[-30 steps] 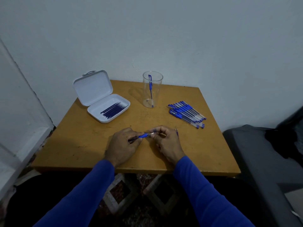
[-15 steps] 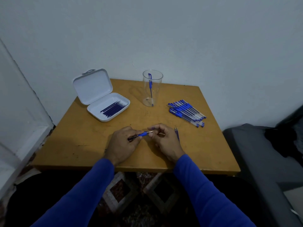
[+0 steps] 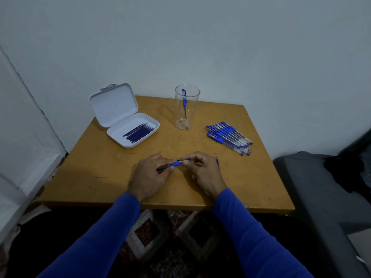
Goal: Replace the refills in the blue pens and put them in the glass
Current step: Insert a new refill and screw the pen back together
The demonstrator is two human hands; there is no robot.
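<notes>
Now both hands (image 3: pixel 178 173) pinch one blue pen (image 3: pixel 174 164).

This looks like a room in a home, not a workplace. A small wooden surface (image 3: pixel 112 177) with a worn yellow-brown top stands in the corner against a plain painted wall (image 3: pixel 241 47). The floor under it has a patterned tile or carpet (image 3: pixel 152 237) with dark diamond shapes. At the right side there is a dark grey padded piece of furniture (image 3: pixel 321 187), maybe a sofa or a bed, with a black cloth (image 3: pixel 349 169) lying on it. The light is dim.
</notes>
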